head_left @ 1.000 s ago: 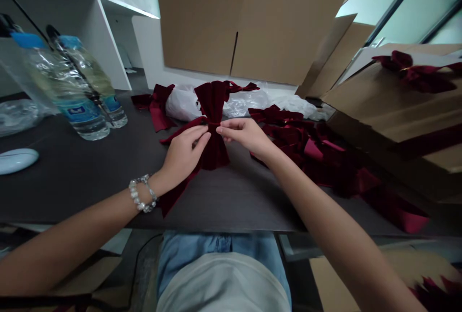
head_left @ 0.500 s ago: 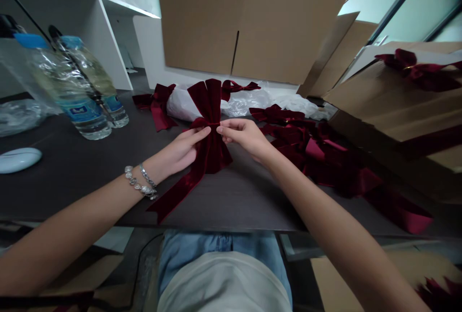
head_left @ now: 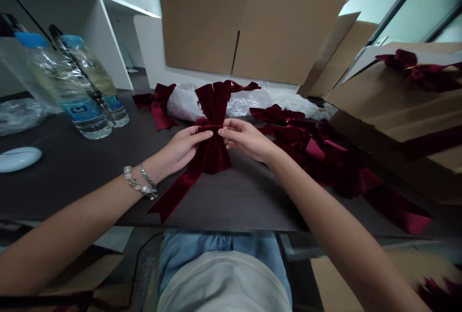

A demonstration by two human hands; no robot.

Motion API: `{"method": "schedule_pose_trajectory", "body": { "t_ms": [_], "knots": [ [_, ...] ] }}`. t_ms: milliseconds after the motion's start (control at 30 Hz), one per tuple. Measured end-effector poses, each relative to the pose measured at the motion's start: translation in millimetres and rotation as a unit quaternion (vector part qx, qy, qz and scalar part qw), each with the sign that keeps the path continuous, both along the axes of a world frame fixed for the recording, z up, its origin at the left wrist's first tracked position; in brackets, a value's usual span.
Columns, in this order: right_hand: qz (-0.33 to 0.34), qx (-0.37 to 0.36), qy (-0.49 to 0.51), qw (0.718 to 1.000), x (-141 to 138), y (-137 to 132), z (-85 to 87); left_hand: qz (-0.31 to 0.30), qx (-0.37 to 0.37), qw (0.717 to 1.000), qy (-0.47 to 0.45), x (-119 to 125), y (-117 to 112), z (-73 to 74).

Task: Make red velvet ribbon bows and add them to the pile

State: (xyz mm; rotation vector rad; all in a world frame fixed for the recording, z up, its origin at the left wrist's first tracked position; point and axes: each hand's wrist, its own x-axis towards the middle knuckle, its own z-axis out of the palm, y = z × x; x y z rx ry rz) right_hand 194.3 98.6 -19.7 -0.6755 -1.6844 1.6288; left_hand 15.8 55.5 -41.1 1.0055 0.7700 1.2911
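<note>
A dark red velvet bow [head_left: 215,156] is held just above the near middle of the dark desk, its loops pointing away from me and one notched tail hanging toward the front edge. My left hand [head_left: 187,146] pinches its gathered middle from the left, thumb on top. From the other side my right hand [head_left: 243,139] pinches the same middle between thumb and fingers. Both thumb tips almost meet at the narrow band across the bow. What lies under the fingers is hidden. Bracelets circle my left wrist.
Several red bows and ribbons [head_left: 325,153] lie heaped on the right of the desk [head_left: 249,201]. White plastic bags [head_left: 184,103] lie along the back. Water bottles [head_left: 84,110] and a white mouse [head_left: 20,159] are at left. Cardboard boxes [head_left: 404,95] stand at right, one with a bow on top.
The bow's upper loops have swung slightly to the right and look narrower. Both hands keep their pinch at the middle, with small shifts of the fingers.
</note>
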Motion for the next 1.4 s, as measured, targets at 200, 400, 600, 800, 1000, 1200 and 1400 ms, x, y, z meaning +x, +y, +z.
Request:
{"method": "schedule_pose_trajectory", "body": {
  "t_ms": [200,400,600,800,1000,1200,1400],
  "knots": [
    [0.001,0.008,0.017,1.000,-0.5,1.5,0.5,0.009,0.000,1.000,-0.002,-0.3,1.0,-1.6],
    [-0.063,0.041,-0.040,0.996,-0.7,5.8,-2.6,0.037,-0.012,0.999,-0.011,-1.0,2.8,-3.5],
    [-0.112,0.067,-0.083,0.988,-3.2,2.5,0.2,0.043,-0.013,0.999,-0.005,-1.6,2.7,-5.0],
    [-0.104,0.080,-0.076,0.988,-3.7,-0.2,1.4,0.035,0.004,0.999,-0.008,-0.7,0.1,-2.0],
    [-0.090,0.092,-0.063,0.990,-3.3,0.8,-0.6,0.048,0.020,0.999,0.000,-0.9,-0.3,-3.1],
    [-0.079,0.115,-0.051,0.989,-1.3,3.6,-1.6,0.086,0.041,0.995,0.030,-1.9,0.8,-5.5],
    [-0.074,0.161,-0.060,0.982,-0.7,3.5,1.5,0.133,0.054,0.988,0.053,0.4,0.1,-4.6]
  ]
}}
